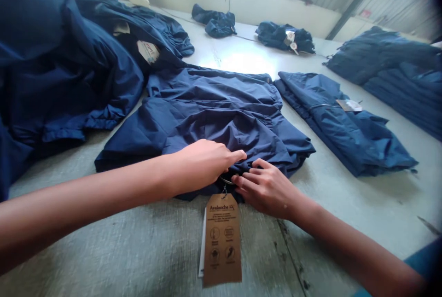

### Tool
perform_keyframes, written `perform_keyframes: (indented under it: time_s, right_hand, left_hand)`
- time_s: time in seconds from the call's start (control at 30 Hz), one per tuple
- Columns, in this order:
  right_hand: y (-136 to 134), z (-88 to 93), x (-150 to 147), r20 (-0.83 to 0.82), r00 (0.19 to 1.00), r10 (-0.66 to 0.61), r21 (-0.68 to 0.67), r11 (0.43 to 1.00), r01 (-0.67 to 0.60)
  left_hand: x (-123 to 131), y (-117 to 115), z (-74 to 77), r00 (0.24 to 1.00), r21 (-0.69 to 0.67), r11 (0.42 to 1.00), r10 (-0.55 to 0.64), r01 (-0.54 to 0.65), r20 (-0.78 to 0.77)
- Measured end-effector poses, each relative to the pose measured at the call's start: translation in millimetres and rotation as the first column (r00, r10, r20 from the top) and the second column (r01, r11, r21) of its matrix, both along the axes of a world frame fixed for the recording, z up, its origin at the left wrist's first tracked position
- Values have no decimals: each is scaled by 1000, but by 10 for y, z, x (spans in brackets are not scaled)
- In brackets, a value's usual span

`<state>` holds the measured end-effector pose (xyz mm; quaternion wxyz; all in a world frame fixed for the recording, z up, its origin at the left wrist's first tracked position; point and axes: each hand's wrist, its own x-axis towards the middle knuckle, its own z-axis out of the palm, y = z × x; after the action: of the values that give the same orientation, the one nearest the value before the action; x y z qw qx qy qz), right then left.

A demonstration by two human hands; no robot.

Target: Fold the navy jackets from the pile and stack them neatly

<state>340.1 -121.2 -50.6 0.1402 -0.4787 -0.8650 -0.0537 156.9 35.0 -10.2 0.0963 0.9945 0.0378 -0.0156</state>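
Note:
A navy blue jacket (207, 117) lies partly folded on the table in front of me. At its near edge, my left hand (207, 161) presses its closed fingers on the cloth, with the index finger pointing right. Beside it, my right hand (264, 186) has its fingers curled on the same edge, pinching the fabric near the neck opening. Below the hands hangs a brown cardboard tag (223, 241) printed "Avalanche", on a short string, with a white tag (202, 246) behind it. What lies under the fingertips is partly hidden.
A large heap of navy garments (69, 57) rises at the left. To the right lies a folded jacket (345, 122) with a tag, and beyond it a stack of folded garments (397, 66). Two navy bundles (219, 23) (285, 38) sit at the table's far side.

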Motion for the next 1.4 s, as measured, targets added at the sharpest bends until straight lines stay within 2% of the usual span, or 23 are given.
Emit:
perform_keyframes:
  time_s: [0.17,0.3,0.37,0.43,0.53,0.63,0.7,0.8,0.9,0.97,1.07,1.17,1.27,1.4]
  right_hand:
    - [10,-22,-24,-157,985,-69,-2,998,70]
    - [35,-112,-88,-250,951,-180,13,982,189]
    - [33,-116,-102,-235,955,-182,12,982,190]
    - [14,-59,-83,-223,966,-134,-7,991,136]
    - [-30,109,7,-260,958,-118,15,992,127]
    - [-42,242,138,-291,926,-239,109,954,281]
    - [-14,240,223,-253,914,-318,125,926,357]
    - [63,102,322,-117,918,-379,51,921,387]
    - [120,-60,374,1,928,-374,-74,925,373]
    - [131,-104,388,18,932,-362,-131,923,362]
    - [118,-59,386,-15,941,-339,-145,932,333]
    - [88,34,358,-70,956,-284,-85,957,278]
    - [55,88,294,-136,978,-159,-56,987,152]
    - [40,70,206,-205,978,-33,-118,993,8]
  left_hand:
    - [-38,75,160,997,-69,998,-11,5,-78]
    - [-15,66,187,996,-60,998,-6,0,-85]
    - [-29,62,183,996,-60,998,-2,-3,-87]
    - [-71,54,169,997,-66,998,-3,-2,-76]
    - [-187,7,101,997,-16,999,30,-29,65]
    - [-353,-59,-47,963,99,988,93,-122,253]
    - [-472,-69,-175,946,148,972,133,-183,296]
    - [-616,-2,-356,947,153,966,160,-208,280]
    - [-692,110,-458,955,117,979,132,-168,267]
    - [-718,172,-472,956,91,986,111,-141,272]
    - [-752,219,-435,954,59,992,89,-110,286]
    - [-788,193,-370,925,12,992,113,-126,362]
    - [-802,109,-327,889,-34,995,100,-95,446]
    - [-763,-1,-376,901,-62,998,27,0,434]
